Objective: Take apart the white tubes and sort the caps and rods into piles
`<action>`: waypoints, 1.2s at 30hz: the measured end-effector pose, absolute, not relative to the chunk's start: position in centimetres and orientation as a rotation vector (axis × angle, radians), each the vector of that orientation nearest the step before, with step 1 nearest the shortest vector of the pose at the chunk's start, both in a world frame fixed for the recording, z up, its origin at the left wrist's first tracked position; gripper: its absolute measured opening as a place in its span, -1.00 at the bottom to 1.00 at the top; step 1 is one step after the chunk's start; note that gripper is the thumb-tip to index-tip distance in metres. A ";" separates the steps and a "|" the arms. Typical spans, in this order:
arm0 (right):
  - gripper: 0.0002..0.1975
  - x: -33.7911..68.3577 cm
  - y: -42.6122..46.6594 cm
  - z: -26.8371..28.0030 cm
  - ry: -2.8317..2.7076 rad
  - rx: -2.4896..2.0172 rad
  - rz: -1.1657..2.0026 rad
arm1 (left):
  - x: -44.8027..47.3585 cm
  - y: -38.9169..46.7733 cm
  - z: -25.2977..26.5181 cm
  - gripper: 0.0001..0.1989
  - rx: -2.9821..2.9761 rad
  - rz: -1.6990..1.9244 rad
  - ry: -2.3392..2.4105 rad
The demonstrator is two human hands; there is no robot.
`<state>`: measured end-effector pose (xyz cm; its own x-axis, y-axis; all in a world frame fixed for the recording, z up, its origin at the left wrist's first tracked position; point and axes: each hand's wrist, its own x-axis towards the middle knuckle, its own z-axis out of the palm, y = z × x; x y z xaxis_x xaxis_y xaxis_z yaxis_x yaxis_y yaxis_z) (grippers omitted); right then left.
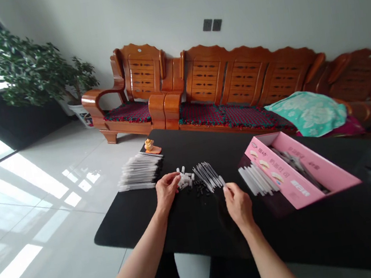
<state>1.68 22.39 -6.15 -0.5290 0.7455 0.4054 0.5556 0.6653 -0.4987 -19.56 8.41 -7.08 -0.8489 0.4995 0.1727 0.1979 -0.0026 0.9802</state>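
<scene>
- While the right hand grips a slim pale piece between thumb and fingers, that piece points up and away from the knuckles, just beside the near right end of a bundle of slim rods. A light hold low on the piece leaves its upper end free and in plain sight.
- The left hand is curled, thumb and fingertips drawn together at the edge of a pile of short white pieces; whether one is caught between them I cannot tell. Taking a single piece by its sides, with the fingertips alone, would avoid scattering the rest.
- Small black pieces lie loose between the hands, near the white pile. They look easy to knock, so the wrists do best kept raised here.
- To the left, a row of long pale sticks lies side by side; neat spacing keeps them from rolling.
- On the right, more pale tubes lie against a pink box, within easy reach of the right hand.
- All this rests on a black table, with a small yellow figure at its far left corner.
</scene>
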 end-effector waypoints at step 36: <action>-0.61 -2.8 22.9 -9.1 -2.129 -0.802 0.177 | -21.9 2.7 -5.6 -0.87 0.979 1.438 2.918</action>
<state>-2.76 22.88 -9.05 -0.4486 0.6005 0.6619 0.4831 0.7860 -0.3857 -21.87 2.73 -5.62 -0.8039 0.3799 0.4576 0.5943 0.4841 0.6422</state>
